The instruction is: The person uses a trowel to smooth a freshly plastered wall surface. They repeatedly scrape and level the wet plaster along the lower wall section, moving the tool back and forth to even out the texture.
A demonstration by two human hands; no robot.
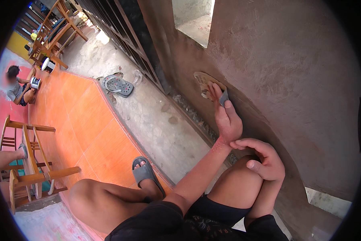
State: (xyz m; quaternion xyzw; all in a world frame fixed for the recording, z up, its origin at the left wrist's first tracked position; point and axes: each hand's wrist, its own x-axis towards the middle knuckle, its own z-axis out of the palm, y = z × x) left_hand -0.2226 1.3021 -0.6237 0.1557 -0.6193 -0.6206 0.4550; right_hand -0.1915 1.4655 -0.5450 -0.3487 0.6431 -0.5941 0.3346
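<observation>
My left hand (pixel 227 118) reaches out to the brown-grey plastered wall (pixel 284 68), with a small grey piece of sandpaper (pixel 223 97) between thumb and fingers. Its fingertips lie on a pale, rough patch (pixel 204 80) low on the wall, and they hide part of that patch. My right hand (pixel 264 158) is beside my raised right knee. Its fingers are loosely curved, with the tips at my left wrist and the thumb apart. Nothing shows in this hand.
Grey slippers (pixel 119 85) lie on the concrete strip beside the orange tiled floor (pixel 84 124). A dark metal gate (pixel 120 32) adjoins the wall. Wooden chairs (pixel 36 170) stand at left. Farther off, another person (pixel 20 88) crouches by white buckets (pixel 35 82).
</observation>
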